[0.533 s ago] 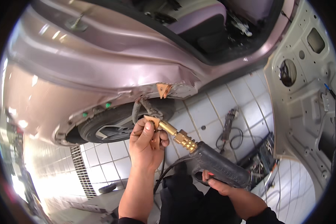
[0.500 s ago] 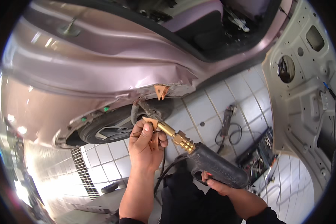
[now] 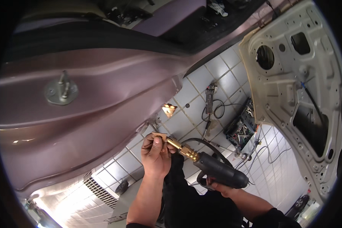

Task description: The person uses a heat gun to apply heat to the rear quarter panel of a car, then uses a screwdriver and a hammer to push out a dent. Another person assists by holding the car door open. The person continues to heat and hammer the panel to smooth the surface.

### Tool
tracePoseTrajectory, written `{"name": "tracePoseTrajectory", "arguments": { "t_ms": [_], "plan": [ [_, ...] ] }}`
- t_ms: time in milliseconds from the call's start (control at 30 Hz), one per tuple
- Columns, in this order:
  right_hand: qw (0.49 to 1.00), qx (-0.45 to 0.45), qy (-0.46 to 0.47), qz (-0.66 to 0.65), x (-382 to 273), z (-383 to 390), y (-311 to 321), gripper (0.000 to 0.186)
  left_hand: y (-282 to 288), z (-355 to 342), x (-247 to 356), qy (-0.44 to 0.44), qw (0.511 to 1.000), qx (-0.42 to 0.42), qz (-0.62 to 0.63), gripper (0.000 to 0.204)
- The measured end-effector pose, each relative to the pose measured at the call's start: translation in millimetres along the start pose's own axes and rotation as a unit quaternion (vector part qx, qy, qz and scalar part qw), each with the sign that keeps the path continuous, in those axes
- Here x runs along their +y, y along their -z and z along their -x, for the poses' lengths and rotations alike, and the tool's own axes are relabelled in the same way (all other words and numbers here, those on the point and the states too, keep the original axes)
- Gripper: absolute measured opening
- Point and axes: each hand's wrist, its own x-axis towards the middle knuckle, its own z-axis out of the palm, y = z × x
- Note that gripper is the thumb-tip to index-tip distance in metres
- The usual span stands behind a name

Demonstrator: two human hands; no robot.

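My left hand (image 3: 154, 154) pinches a small copper plate (image 3: 160, 135) at the brass tip (image 3: 174, 143) of a black dent-puller welding gun (image 3: 221, 170). The fingers are closed round the plate and partly hide where it meets the tip. My right hand (image 3: 221, 187) is wrapped round the gun's grip from below; most of its fingers are hidden behind the gun. Beyond my left hand, a similar triangular copper piece (image 3: 169, 110) sits at the lower edge of the pinkish car body panel (image 3: 114, 79).
A round metal plate with a stud (image 3: 61, 91) stands on the car panel. On the tiled floor (image 3: 201, 81) lie a dark power tool (image 3: 209, 98) with its cable and an open toolbox (image 3: 239, 133). A bare door panel (image 3: 281, 76) stands at right; a floor grate (image 3: 100, 190) is at lower left.
The view has shifted, bringing more of the car's upper panel and the studded plate in and hiding the wheel. Both hands keep their hold on the copper plate and the gun.
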Motion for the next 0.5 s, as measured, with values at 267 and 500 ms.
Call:
{"name": "tracePoseTrajectory", "arguments": {
  "t_ms": [267,500],
  "plan": [
    [1.000,-0.003,-0.005,0.009,-14.9,-2.8,-27.6,0.021,3.4,-10.1,16.7,0.035,0.999,-0.003,0.025,0.014],
    [0.991,0.069,-0.022,-0.110,-20.2,2.4,-43.3,0.010,0.1,-18.2,20.7,0.070,0.997,-0.034,0.003,0.014]
  ]
}}
